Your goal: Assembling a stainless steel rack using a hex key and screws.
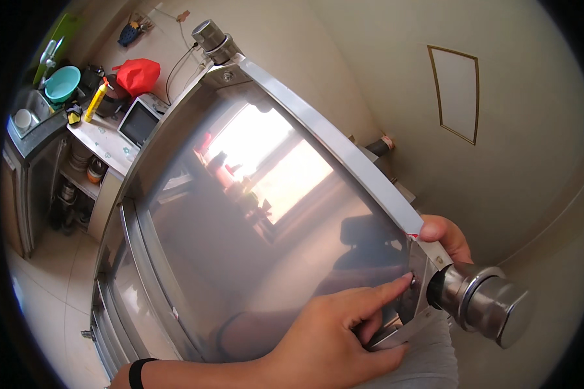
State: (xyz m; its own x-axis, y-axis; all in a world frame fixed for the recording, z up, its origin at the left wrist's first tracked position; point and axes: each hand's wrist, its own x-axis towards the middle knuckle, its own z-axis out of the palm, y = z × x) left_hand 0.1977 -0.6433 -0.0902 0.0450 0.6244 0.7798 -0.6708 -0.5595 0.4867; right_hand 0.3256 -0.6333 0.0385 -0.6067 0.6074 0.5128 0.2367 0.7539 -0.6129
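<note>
A large stainless steel table-like frame (344, 162) with a shiny sheet panel (240, 259) stands tilted before me, its underside facing up. A round metal leg fitting (486, 301) sticks out of its near right corner. Into that corner reaches my left hand (337, 330), its index finger stretched out with the tip on a small bolt (413, 281). The thumb is apart from it, and the other fingers are partly curled. My right hand (444, 236) wraps round the outer edge beside the same corner, thumb on top, remaining fingers mostly hidden behind.
Another leg fitting (214, 42) rises at the far corner. Crossbars (152, 279) span the frame's left part. Beyond stand a counter (104, 139) with a microwave (139, 121), a red bag (137, 76), a turquoise basin (63, 83) and a sink (32, 113). Walls stand behind and right.
</note>
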